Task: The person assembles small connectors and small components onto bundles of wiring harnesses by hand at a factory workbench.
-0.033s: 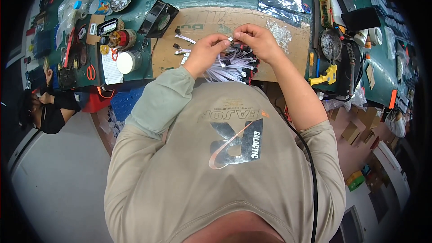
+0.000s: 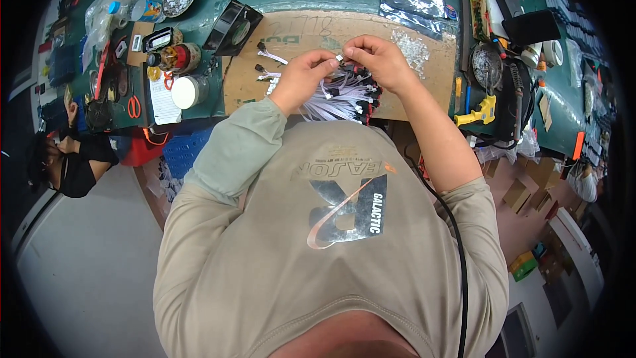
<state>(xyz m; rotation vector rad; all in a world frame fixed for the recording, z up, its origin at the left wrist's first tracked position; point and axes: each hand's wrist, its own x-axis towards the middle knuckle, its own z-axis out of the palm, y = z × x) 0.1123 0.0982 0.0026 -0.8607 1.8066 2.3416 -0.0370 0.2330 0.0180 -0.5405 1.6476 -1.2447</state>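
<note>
My left hand (image 2: 305, 78) and my right hand (image 2: 383, 59) meet over the cardboard, thumbs and forefingers pinched. Between their fingertips is a small white connector (image 2: 340, 58), its details too small to make out. Just below the hands lies a thick bundle of white cables (image 2: 331, 107) with black ends, some of it hidden by my left hand. A few cable ends with black plugs (image 2: 262, 47) stick out to the left. To the right of my right hand, small clear-white pieces (image 2: 412, 52) are spread in a loose pile.
A cardboard sheet (image 2: 358, 25) covers the green table's middle. Left stand a black open box (image 2: 233, 28), a sauce bottle (image 2: 173, 58), a white-lidded jar (image 2: 187, 93) and red scissors (image 2: 134, 107). At right lie a yellow glue gun (image 2: 478, 112) and a round dish (image 2: 487, 65). Another person (image 2: 76, 159) sits far left.
</note>
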